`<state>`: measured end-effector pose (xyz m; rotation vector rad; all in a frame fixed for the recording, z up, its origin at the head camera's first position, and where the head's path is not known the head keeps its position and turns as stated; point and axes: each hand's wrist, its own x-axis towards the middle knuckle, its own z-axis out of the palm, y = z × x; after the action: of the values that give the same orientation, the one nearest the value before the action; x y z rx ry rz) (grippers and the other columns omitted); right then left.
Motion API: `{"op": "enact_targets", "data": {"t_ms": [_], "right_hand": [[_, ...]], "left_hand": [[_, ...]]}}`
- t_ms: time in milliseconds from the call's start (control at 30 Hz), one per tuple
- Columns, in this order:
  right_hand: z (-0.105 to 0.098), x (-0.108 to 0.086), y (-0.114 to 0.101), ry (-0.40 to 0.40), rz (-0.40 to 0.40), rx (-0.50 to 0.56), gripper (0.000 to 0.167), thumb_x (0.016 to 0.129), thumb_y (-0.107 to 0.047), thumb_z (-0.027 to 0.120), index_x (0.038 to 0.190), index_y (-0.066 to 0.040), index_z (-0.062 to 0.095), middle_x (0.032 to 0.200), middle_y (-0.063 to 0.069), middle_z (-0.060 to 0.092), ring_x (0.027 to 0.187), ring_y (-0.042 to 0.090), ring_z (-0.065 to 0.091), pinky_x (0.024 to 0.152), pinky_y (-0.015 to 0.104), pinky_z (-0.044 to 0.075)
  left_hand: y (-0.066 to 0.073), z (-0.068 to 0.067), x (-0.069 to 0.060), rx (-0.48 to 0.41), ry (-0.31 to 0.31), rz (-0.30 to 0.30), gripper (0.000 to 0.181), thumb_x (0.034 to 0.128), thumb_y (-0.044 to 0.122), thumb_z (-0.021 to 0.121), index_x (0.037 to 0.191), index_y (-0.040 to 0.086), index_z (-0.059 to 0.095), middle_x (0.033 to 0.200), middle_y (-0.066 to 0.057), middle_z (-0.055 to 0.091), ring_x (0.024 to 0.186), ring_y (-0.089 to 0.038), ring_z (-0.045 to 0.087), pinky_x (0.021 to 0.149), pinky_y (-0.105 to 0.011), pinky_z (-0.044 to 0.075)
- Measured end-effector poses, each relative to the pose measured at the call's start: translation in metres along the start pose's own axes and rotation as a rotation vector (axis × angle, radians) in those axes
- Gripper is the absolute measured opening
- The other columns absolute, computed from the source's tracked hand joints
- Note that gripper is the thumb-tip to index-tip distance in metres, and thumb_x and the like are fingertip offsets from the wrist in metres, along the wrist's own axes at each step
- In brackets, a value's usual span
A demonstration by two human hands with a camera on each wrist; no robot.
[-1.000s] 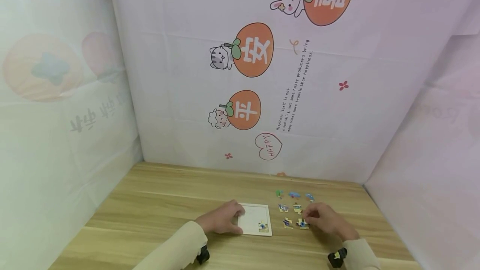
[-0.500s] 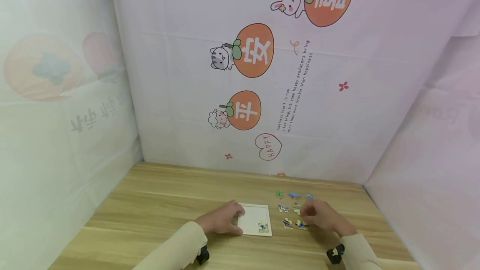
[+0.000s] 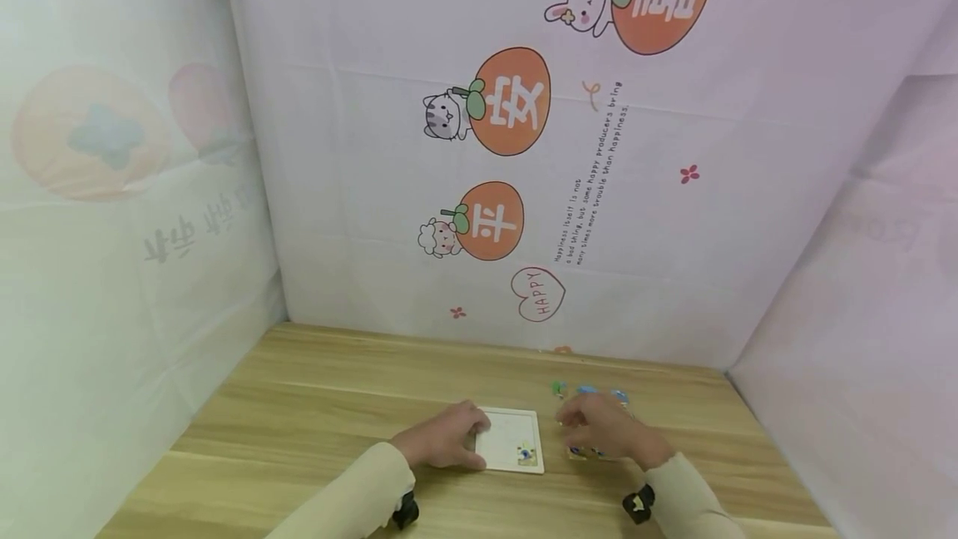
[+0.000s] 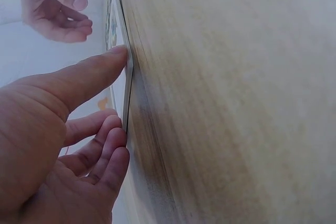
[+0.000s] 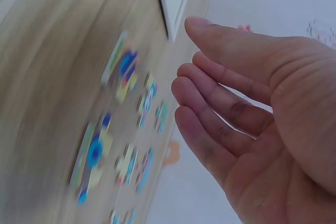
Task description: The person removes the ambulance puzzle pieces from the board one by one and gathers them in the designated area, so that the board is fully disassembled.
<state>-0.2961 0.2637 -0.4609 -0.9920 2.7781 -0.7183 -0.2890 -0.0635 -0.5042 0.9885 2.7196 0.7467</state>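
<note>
My left hand (image 3: pixel 445 437) holds the left side of a shallow white puzzle tray (image 3: pixel 500 443); in the left wrist view its thumb and fingertips meet the tray's edge (image 4: pixel 129 69). One patterned jigsaw piece (image 3: pixel 527 453) lies in the tray's near right corner. Over the loose jigsaw pieces right of the tray hovers my right hand (image 3: pixel 608 427). Its thumb stands apart from its loosely bent fingers, and nothing shows between them in the right wrist view. Below that hand lie several pieces, among them one with a blue ring (image 5: pixel 94 153). The hand hides some pieces in the head view.
A green piece (image 3: pixel 558 388) and a blue piece (image 3: pixel 619 395) lie in the far row on the wooden table (image 3: pixel 337 389). White printed cloth (image 3: pixel 374 190) stands as a wall behind the table, with more cloth at both sides.
My right hand has moved left across the loose pieces toward the tray. The left hand and the tray have stayed in place.
</note>
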Motion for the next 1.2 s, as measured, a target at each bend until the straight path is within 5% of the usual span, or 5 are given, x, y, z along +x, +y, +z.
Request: {"op": "enact_targets", "data": {"t_ms": [67,267,433,767,1200], "right_hand": [[0.004,0.004,-0.006,0.002,-0.016,-0.026,0.031,0.085,-0.011,0.087,0.112,-0.002,0.075,0.107,0.008,0.077,0.096,0.023,0.072,0.082,0.035,0.063],[0.016,0.022,-0.02,-0.048,-0.095,-0.01,0.016,0.086,-0.005,0.083,0.099,-0.002,0.074,0.094,0.009,0.074,0.084,0.011,0.062,0.076,0.027,0.057],[0.028,0.029,-0.028,-0.099,-0.081,0.004,0.022,0.088,-0.011,0.084,0.107,-0.004,0.077,0.105,0.008,0.077,0.091,0.014,0.069,0.083,0.027,0.06],[0.04,0.031,-0.032,-0.096,-0.103,-0.107,0.013,0.087,-0.014,0.085,0.099,-0.01,0.082,0.095,-0.002,0.07,0.085,0.005,0.059,0.074,0.019,0.053],[0.042,0.029,-0.033,-0.084,-0.045,-0.054,0.016,0.089,-0.013,0.084,0.103,-0.009,0.076,0.096,-0.003,0.068,0.084,0.004,0.06,0.074,0.019,0.054]], "left_hand": [[-0.001,0.001,0.0,0.0,-0.001,0.0,0.058,0.0882,0.034,0.087,0.135,0.008,0.064,0.116,0.003,0.059,0.101,-0.005,0.05,0.094,-0.025,0.051],[-0.003,0.002,0.002,0.019,0.0,0.011,0.057,0.0886,0.034,0.087,0.134,0.009,0.064,0.115,0.003,0.059,0.101,-0.004,0.05,0.094,-0.025,0.05],[-0.001,0.003,0.002,0.021,-0.003,0.012,0.057,0.0885,0.034,0.087,0.134,0.008,0.064,0.114,0.003,0.058,0.1,-0.004,0.05,0.093,-0.024,0.05],[0.002,0.0,0.0,0.013,-0.008,0.001,0.057,0.0892,0.033,0.086,0.135,0.006,0.064,0.117,0.001,0.06,0.104,-0.005,0.052,0.097,-0.025,0.051],[-0.005,0.004,0.002,-0.005,-0.001,0.019,0.055,0.0897,0.033,0.086,0.133,0.007,0.064,0.116,0.002,0.058,0.105,-0.005,0.051,0.097,-0.026,0.051]]}}
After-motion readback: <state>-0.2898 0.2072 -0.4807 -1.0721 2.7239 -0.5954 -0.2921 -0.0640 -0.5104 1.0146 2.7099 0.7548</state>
